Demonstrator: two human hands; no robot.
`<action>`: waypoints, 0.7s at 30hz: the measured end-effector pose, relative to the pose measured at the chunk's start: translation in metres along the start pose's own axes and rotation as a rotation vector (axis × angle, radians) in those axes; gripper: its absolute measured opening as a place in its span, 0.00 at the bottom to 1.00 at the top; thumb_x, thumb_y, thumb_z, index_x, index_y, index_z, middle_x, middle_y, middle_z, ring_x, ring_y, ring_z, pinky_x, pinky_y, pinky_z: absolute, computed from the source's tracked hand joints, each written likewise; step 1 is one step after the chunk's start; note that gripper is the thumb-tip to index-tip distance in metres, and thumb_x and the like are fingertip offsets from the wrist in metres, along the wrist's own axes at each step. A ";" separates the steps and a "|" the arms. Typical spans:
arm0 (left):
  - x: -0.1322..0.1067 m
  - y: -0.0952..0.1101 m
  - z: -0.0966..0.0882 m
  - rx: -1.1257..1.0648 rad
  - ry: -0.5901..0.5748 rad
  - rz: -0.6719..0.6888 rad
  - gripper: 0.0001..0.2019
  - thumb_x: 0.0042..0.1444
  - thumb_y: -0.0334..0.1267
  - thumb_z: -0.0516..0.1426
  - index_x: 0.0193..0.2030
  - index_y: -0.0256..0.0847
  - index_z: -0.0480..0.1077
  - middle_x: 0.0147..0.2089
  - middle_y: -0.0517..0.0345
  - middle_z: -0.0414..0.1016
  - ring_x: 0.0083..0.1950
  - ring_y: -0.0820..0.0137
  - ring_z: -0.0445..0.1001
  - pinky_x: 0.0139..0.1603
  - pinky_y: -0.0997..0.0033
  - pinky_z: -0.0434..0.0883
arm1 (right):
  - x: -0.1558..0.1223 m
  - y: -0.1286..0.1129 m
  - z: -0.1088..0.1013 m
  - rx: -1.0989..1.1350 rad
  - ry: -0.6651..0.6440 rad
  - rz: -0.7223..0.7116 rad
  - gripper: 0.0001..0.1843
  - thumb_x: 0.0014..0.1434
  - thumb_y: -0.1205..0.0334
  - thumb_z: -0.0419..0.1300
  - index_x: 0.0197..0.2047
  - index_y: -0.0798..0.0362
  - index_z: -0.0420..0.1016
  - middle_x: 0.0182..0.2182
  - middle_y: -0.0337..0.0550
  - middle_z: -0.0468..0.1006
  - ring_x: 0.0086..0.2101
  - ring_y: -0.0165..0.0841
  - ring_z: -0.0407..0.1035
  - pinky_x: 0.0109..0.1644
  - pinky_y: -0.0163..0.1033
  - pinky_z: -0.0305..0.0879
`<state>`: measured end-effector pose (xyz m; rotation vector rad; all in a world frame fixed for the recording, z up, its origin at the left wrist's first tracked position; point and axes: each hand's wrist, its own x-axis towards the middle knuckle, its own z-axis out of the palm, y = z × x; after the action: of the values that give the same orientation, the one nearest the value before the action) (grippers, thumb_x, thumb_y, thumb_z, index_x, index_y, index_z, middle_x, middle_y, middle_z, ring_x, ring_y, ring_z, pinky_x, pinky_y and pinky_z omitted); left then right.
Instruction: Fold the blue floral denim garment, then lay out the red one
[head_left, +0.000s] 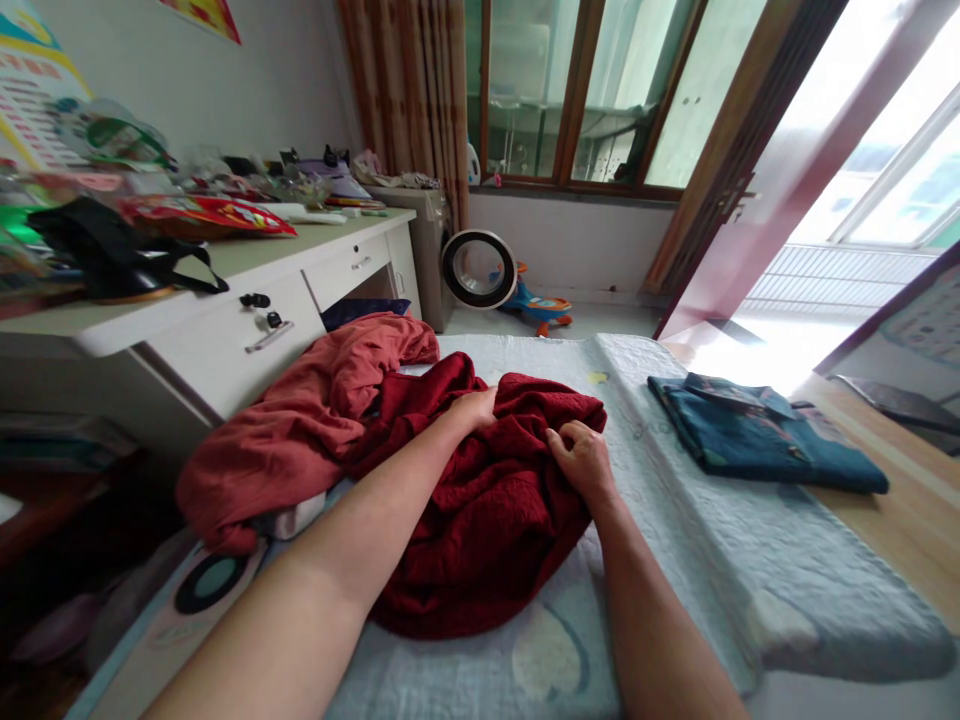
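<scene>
A dark red piece of clothing (pixel 480 530) lies bunched on the light blue bedspread (pixel 547 650), in the middle of the head view. My left hand (pixel 474 408) reaches into its upper folds, closed on the fabric, with the fingertips partly hidden in the cloth. At the right side my right hand (pixel 583 455) has its fingers curled and pinches the edge of the same cloth. Just left of it rests a crumpled lighter red garment (pixel 300 420), touching the dark red one. What kind of garment the dark red cloth is cannot be made out.
On the right, a folded blue denim garment (pixel 765 430) lies at the bedspread's far side, partly over a wooden surface (pixel 907 500). A white desk (pixel 225 350) with a cluttered top stands left. Behind are a washing machine with its round door (pixel 480 268) open and a blue ride-on toy (pixel 544 305).
</scene>
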<state>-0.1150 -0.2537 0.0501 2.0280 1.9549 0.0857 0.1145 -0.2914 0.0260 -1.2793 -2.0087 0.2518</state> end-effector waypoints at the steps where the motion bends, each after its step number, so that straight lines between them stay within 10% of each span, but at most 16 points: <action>1: -0.002 0.002 0.001 -0.001 -0.005 0.029 0.35 0.47 0.53 0.62 0.61 0.43 0.65 0.54 0.42 0.77 0.53 0.52 0.77 0.50 0.62 0.71 | 0.000 0.000 0.000 0.000 0.009 0.000 0.23 0.62 0.47 0.53 0.20 0.50 0.61 0.23 0.38 0.68 0.25 0.30 0.61 0.32 0.36 0.54; 4: -0.011 0.004 0.005 0.002 0.036 0.054 0.20 0.52 0.53 0.59 0.49 0.46 0.74 0.49 0.48 0.80 0.50 0.55 0.78 0.49 0.64 0.71 | 0.000 0.001 0.000 0.013 0.028 0.011 0.22 0.62 0.47 0.53 0.21 0.50 0.62 0.23 0.37 0.68 0.26 0.30 0.61 0.33 0.36 0.54; 15: -0.020 -0.027 -0.016 -0.086 0.592 -0.375 0.24 0.62 0.47 0.50 0.61 0.38 0.64 0.51 0.39 0.76 0.50 0.50 0.77 0.48 0.56 0.72 | 0.002 0.010 0.002 0.010 0.145 0.055 0.15 0.61 0.48 0.56 0.39 0.50 0.74 0.39 0.46 0.75 0.43 0.40 0.67 0.51 0.45 0.60; 21: -0.019 -0.040 -0.010 -0.173 0.415 -0.263 0.42 0.57 0.48 0.57 0.71 0.26 0.44 0.66 0.27 0.60 0.63 0.50 0.68 0.58 0.59 0.67 | 0.002 0.020 0.002 -0.014 0.087 0.141 0.24 0.60 0.41 0.53 0.49 0.50 0.73 0.44 0.49 0.73 0.45 0.41 0.68 0.53 0.48 0.62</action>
<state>-0.1570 -0.2700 0.0518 1.7269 2.3464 0.6345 0.1269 -0.2797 0.0150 -1.4188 -1.8526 0.2448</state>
